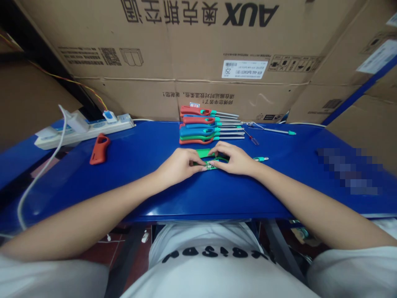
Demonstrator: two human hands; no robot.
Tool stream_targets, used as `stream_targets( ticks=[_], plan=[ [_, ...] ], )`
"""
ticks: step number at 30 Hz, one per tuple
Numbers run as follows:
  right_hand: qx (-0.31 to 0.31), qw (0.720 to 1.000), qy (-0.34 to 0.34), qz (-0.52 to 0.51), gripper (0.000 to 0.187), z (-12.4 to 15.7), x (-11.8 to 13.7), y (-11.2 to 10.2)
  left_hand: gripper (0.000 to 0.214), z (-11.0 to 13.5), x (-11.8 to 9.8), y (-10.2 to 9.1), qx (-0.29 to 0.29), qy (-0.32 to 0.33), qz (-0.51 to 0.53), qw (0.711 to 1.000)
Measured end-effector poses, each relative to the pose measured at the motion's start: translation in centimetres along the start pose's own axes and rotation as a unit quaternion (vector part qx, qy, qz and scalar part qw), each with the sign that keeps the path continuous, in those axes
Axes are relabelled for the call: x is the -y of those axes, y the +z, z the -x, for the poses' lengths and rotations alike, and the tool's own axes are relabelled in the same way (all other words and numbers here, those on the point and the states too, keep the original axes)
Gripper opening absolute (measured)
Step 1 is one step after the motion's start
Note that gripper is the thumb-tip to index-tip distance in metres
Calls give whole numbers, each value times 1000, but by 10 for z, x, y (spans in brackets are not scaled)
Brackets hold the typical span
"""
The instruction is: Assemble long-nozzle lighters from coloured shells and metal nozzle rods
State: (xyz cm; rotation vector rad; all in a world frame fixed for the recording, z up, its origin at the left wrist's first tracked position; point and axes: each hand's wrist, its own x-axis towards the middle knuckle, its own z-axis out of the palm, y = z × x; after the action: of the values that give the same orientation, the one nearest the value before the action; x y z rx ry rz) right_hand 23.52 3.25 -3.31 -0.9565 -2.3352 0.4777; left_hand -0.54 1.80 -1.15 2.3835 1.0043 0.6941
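Observation:
Just in front of the stacked lighters, my left hand [182,164] pinches the left end of an open green lighter handle shell [212,167] between thumb and fingers. Small pale and metallic parts lie in the shell, too small to make out. My right hand [235,159] is closed on its right side, fingers bent over the green rim and thumb at the inner parts. Another green shell piece [204,153] lies right behind, partly covered by my right fingers. Past my right wrist, a short rod end with a teal tip [261,159] shows.
Several long-nosed lighters [198,131] in red, blue and green are stacked at the back. Right of them lie a thin metal rod with a teal tip [279,131] and a small tool [252,138]. A red handle [99,149] and a power strip [120,123] are left. Cardboard [192,49] stands behind.

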Motion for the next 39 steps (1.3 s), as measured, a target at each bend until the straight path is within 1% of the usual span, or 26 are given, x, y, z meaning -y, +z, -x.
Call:
stream_targets(
  ticks=[3,5,8,9,10,11,12,14,16,17,18,20,23,26,29,32,39],
  plan=[
    [-5,1000,-2,-7,28,-1,2,1,12,0,1,0,3,1,-6,1000],
    [-29,999,-18,-19,24,-3,6,-3,12,1,-1,0,3,10,-26,1000],
    [-104,994,-27,-17,24,-4,11,-22,13,4,-6,0,0,15,-57,998],
    [-125,992,-16,-10,25,-3,12,-31,14,5,-7,0,1,13,-65,998],
    [-128,992,0,-6,27,-2,13,-41,14,5,-9,-1,4,11,-73,997],
    [-107,994,15,-7,27,0,13,-51,14,6,-10,-1,7,9,-79,997],
    [-67,997,29,-9,27,2,13,-61,15,6,-11,-2,11,7,-85,996],
    [44,997,56,-7,28,6,10,-76,16,6,-12,-4,10,7,-95,995],
    [124,988,87,5,30,9,6,-83,20,5,-11,-6,-8,8,-110,994],
    [146,984,98,10,32,10,4,-84,22,4,-10,-8,-24,11,-121,992],
    [155,983,103,12,32,10,3,-84,25,3,-9,-9,-40,19,-132,990],
    [149,985,90,7,30,9,3,-80,26,1,-4,-10,-58,43,-150,986],
    [140,989,54,-8,25,7,5,-71,27,-3,4,-10,-50,68,-163,983],
    [156,987,38,-20,22,5,7,-62,29,-5,10,-8,-39,61,-161,984],
    [155,987,23,-23,22,5,7,-54,31,-6,14,-5,-40,60,-153,986],
    [154,988,9,-15,17,6,7,-49,33,-7,16,-5,-47,54,-150,986],
    [157,987,16,-12,11,6,11,-47,32,-12,25,-6,-41,-11,-101,994]
  ],
)
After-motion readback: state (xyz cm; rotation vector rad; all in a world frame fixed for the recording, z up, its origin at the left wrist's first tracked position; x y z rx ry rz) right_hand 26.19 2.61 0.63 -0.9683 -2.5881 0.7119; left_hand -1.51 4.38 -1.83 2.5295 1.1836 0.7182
